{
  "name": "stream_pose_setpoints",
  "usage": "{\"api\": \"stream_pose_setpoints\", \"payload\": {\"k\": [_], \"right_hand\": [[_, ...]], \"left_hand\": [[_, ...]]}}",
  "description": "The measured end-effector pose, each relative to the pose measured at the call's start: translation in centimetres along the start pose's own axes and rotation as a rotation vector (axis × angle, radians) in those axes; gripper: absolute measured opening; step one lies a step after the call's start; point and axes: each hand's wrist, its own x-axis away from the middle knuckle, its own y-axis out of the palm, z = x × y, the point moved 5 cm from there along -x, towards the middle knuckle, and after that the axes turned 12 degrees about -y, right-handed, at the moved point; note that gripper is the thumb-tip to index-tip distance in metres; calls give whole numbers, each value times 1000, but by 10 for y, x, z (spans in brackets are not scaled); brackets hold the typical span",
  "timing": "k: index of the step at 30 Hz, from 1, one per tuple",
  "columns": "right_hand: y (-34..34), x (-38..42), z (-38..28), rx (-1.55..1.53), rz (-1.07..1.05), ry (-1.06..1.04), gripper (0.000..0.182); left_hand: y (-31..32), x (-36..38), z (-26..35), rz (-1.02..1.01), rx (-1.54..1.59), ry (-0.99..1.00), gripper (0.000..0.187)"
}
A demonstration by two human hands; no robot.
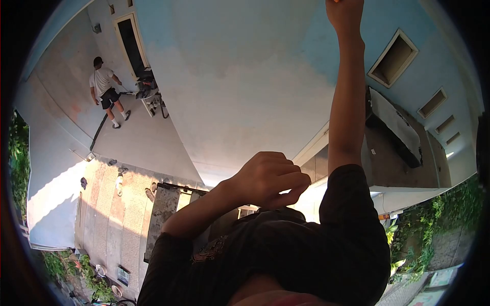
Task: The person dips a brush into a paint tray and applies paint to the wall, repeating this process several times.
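My left hand is bent in front of my chest, its fingers curled and the thumb bowed towards the index finger. A gap shows between thumb and finger, and nothing is visible in the grip. My right arm stretches up along a patchy pale-blue and whitish wall. At the top edge of the view my right hand is cut off, with its fingers mostly outside the picture. A small orange bit shows beside it; what it belongs to cannot be made out.
A metal-framed platform stands close on my left. Another person stands by a cluttered table near a doorway. Sandals lie on the paving. On the right are window openings and a dark, pale-topped object.
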Motion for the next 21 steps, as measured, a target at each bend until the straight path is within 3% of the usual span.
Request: {"api": "stream_pose_setpoints", "payload": {"k": [4,7,9,11,14,16,18,19,20,21], "right_hand": [[38,93,-41,121,-226,125,20],[50,175,-108,25,-465,410,21],[48,201,-137,-67,-492,484,19],[46,201,-124,-157,-469,525,18],[40,148,-85,-278,-518,589,10],[36,100,-45,-186,-433,446,6],[27,48,-24,5,-441,463,7],[28,29,-4,-140,-251,327,13],[29,16,-1,-141,-252,324,13],[24,-2,-9,-69,-119,109,13]], "left_hand": [[3,1,0,-2,1,10,13],[3,0,0,16,6,14,13],[1,0,0,13,4,9,13],[0,-1,1,25,1,2,12],[0,0,1,15,7,17,12],[1,0,4,-12,-5,7,12],[3,0,5,-38,-22,6,12],[3,0,4,-17,-8,13,12],[3,0,4,5,7,19,11],[2,0,3,7,8,19,11]]}}
